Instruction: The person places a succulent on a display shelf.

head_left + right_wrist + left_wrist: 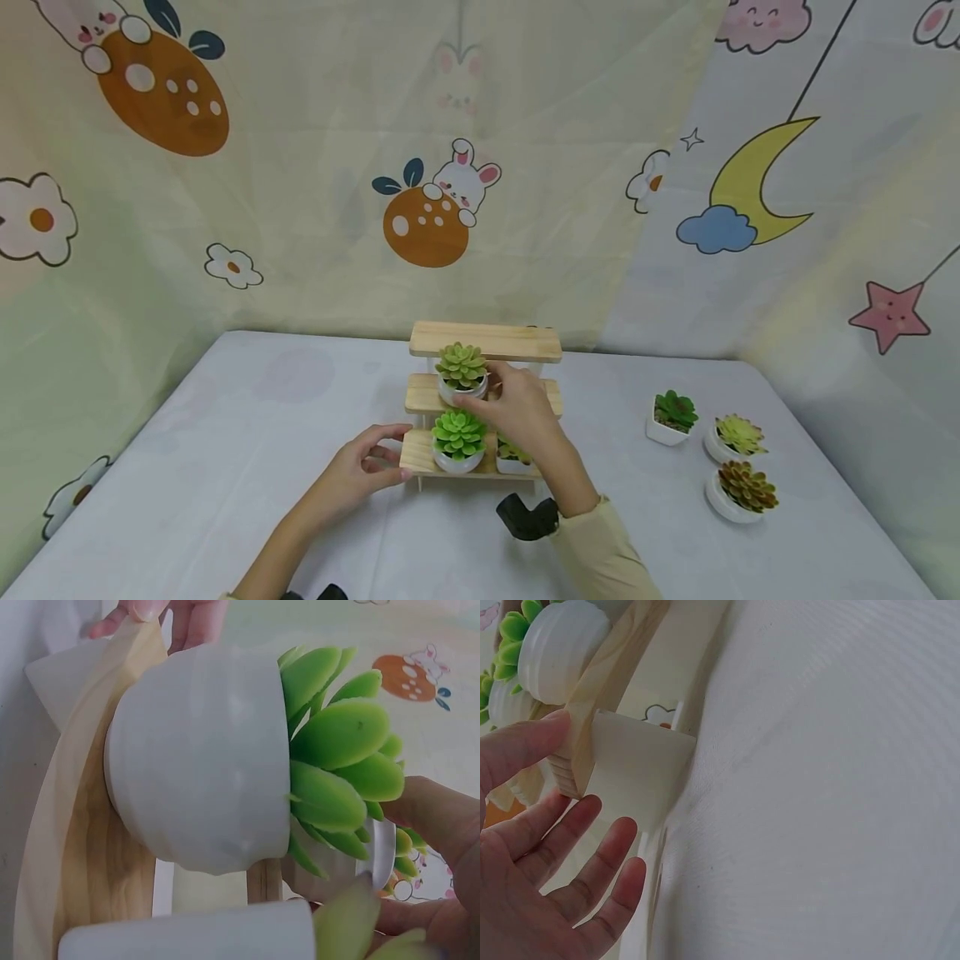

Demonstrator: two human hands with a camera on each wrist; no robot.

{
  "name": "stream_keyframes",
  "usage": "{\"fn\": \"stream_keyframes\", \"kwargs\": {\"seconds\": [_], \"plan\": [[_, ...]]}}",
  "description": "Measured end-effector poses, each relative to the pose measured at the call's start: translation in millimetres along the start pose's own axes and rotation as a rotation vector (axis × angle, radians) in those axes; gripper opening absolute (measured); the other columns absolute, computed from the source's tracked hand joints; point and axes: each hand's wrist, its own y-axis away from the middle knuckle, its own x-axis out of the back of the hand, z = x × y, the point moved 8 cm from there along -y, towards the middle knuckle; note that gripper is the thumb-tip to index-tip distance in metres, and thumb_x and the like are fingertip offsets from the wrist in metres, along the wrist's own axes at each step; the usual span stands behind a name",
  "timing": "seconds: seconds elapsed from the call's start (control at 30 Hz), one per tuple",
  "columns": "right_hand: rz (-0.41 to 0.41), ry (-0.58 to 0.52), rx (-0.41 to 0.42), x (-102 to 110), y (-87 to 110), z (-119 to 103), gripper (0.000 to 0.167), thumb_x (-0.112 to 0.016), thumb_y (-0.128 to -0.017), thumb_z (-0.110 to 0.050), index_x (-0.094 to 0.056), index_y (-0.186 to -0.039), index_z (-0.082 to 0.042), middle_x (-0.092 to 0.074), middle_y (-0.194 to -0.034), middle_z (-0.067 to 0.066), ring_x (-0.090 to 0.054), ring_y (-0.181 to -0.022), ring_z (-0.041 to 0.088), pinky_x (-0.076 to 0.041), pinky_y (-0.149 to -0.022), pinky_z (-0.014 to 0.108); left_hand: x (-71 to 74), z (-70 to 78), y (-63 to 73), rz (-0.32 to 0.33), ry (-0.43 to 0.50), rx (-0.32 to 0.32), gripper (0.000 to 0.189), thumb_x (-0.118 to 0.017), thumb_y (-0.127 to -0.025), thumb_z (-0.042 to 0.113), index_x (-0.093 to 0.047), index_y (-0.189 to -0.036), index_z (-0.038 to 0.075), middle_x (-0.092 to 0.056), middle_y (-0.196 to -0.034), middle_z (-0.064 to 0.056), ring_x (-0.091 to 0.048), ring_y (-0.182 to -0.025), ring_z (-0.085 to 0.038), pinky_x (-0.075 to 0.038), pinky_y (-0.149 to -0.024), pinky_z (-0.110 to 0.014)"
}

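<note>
A three-tier wooden plant stand [517,342] stands in the middle of the table in the head view. My right hand [525,408] grips the white pot of a light green succulent [461,367] at the middle shelf, thumb in front and fingers at its right side. On the bottom shelf sit a bright green succulent [459,435] in a round white pot and another potted succulent [513,457], partly hidden by my right arm. My left hand [547,855] pinches the left end of the bottom shelf [574,761] between thumb and index finger, the other fingers spread below.
To the right on the white-covered table [225,467] stand a dark green succulent [673,412] in an angular pot, a yellow-green one [738,435] and a brownish one [746,487]. A printed cloth backdrop [315,192] rises behind the table.
</note>
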Motion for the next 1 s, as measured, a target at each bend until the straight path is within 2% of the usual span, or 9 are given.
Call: {"fn": "stream_keyframes", "kwargs": {"seconds": [0.23, 0.43, 0.73, 1.0], "plan": [[-0.003, 0.003, 0.007, -2.1, -1.3, -1.8, 0.060, -0.071, -0.076, -0.050, -0.057, -0.121, -0.012, -0.058, -0.085, 0.004, -0.049, -0.074, 0.016, -0.039, -0.060, 0.027, -0.3, -1.7, 0.3, 0.004, 0.000, 0.002, 0.056, -0.074, -0.078, 0.021, -0.052, -0.130, 0.015, -0.052, -0.126, -0.012, -0.055, -0.098, -0.021, -0.048, -0.074, -0.028], [0.005, 0.018, -0.022, -1.7, -0.1, -0.9, 0.063, -0.070, -0.076, -0.051, -0.056, -0.120, -0.009, -0.060, -0.090, 0.007, -0.048, -0.078, 0.017, -0.039, -0.064, 0.029, -0.6, -2.4, -0.2, -0.003, -0.002, -0.006, 0.056, -0.074, -0.079, 0.022, -0.051, -0.130, 0.015, -0.051, -0.127, -0.012, -0.055, -0.099, -0.022, -0.048, -0.074, -0.027], [0.020, 0.024, -0.009, -1.0, 1.2, -1.2, 0.064, -0.071, -0.076, -0.051, -0.056, -0.123, -0.010, -0.060, -0.089, 0.004, -0.048, -0.080, 0.017, -0.038, -0.068, 0.030, -1.0, -2.1, 0.0, 0.002, -0.010, -0.003, 0.055, -0.074, -0.079, 0.022, -0.052, -0.129, 0.017, -0.052, -0.126, -0.011, -0.055, -0.098, -0.021, -0.048, -0.075, -0.028], [0.004, -0.023, -0.013, 1.0, 1.8, 1.6, 0.070, -0.070, -0.076, -0.052, -0.053, -0.130, -0.011, -0.063, -0.101, 0.003, -0.055, -0.087, 0.015, -0.046, -0.070, 0.030, -0.7, -0.3, -0.4, 0.005, -0.003, -0.009, 0.056, -0.074, -0.079, 0.021, -0.051, -0.130, 0.014, -0.052, -0.126, -0.012, -0.055, -0.098, -0.021, -0.048, -0.076, -0.028]]}}
